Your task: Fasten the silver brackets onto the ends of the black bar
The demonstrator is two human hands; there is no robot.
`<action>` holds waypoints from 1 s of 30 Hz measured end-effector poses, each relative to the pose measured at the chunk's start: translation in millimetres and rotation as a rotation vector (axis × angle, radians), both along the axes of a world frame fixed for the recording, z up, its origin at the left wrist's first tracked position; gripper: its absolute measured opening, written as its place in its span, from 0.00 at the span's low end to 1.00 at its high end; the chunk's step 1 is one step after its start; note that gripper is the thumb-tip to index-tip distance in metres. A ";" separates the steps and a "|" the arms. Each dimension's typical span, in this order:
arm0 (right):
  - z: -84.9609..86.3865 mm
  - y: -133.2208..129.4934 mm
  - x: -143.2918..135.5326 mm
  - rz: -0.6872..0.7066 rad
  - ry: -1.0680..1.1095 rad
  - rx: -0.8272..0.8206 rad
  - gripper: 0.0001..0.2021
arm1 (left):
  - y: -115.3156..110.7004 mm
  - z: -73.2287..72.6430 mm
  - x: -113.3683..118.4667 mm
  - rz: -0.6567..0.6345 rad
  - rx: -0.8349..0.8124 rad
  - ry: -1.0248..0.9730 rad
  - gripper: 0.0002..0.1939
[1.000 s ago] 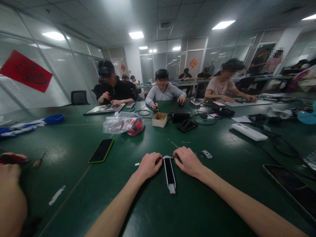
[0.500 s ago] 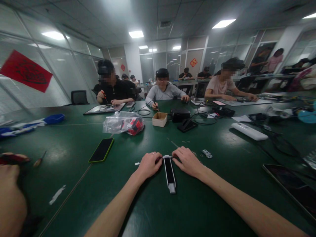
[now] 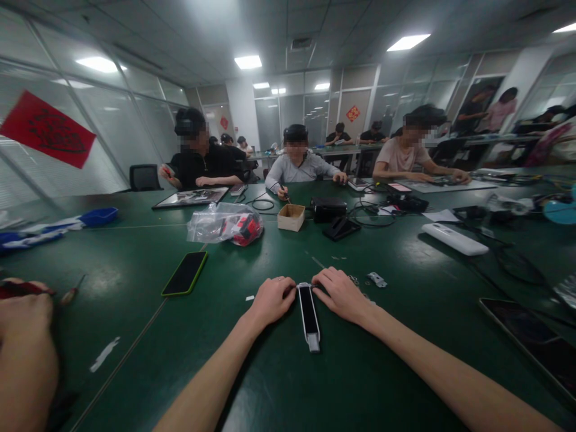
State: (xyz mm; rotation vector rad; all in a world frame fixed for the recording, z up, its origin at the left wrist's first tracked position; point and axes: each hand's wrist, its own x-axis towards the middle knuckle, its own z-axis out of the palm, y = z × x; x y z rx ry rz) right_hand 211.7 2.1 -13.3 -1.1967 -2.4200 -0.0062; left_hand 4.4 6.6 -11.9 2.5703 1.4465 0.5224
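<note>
A slim white-framed device (image 3: 309, 309) with a black face lies lengthwise on the green table, a grey plug-like end pointing toward me. It looks like a USB stick, though I cannot be sure. My left hand (image 3: 273, 300) has its fingers curled in at the far left corner, closed against it. From the other side my right hand (image 3: 339, 294) has thumb and fingertips pressed together at the far right corner. What the fingertips cover is hidden. Beside my right hand lie a small silvery bracket-like part (image 3: 377, 279) and some small rings (image 3: 354, 279).
A green-edged phone (image 3: 185, 273) lies left of my hands. Further back are a plastic bag (image 3: 216, 223) with red items and an open small box (image 3: 291, 217). A white oblong device (image 3: 454, 239) and a tablet (image 3: 531, 339) are at right. A co-worker's hand (image 3: 27, 318) is at left.
My right hand has shifted slightly left, closer to the device's far end. My left hand and the device look still. The co-worker's hand at left has moved a little right.
</note>
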 end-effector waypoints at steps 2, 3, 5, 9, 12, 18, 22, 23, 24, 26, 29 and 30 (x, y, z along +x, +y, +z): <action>0.3 -0.1 -0.3 0.001 0.003 -0.008 0.07 | 0.1 -0.1 0.0 0.001 0.002 0.002 0.10; 0.5 -0.2 -0.4 0.000 0.004 -0.009 0.07 | 0.2 -0.3 0.0 0.000 0.004 0.003 0.10; 1.0 -0.6 -0.7 0.000 -0.001 -0.004 0.08 | 0.6 -0.9 0.0 -0.003 0.008 0.008 0.10; 0.8 -0.5 -1.0 0.000 -0.023 0.025 0.08 | 1.2 -1.5 0.3 0.010 0.001 0.020 0.10; 0.0 0.3 -0.6 0.006 -0.023 0.037 0.08 | 1.1 -1.3 0.7 0.014 -0.004 0.016 0.10; -0.5 0.8 0.3 0.006 -0.021 0.025 0.08 | 0.9 -1.4 0.6 0.007 0.003 0.006 0.09; 0.1 0.3 0.4 0.010 -0.015 0.016 0.09 | 1.4 -2.0 -0.1 0.008 0.007 0.010 0.09; 0.3 0.2 0.4 0.010 -0.013 0.015 0.09 | 1.5 -2.1 -0.3 0.005 0.009 0.009 0.09; 0.6 0.2 0.3 0.009 -0.012 0.015 0.09 | 1.6 -2.1 -0.5 0.002 0.011 0.008 0.09; 1.2 -0.1 0.2 0.005 -0.012 0.010 0.08 | 1.6 -2.1 -0.8 0.000 0.017 0.008 0.09; 2.4 -0.5 0.1 0.003 -0.012 0.001 0.08 | 1.4 -2.1 -1.0 0.007 0.022 0.012 0.09; 2.7 -0.6 0.0 0.004 -0.010 0.001 0.08 | 1.4 -2.2 -0.9 0.008 0.023 0.013 0.09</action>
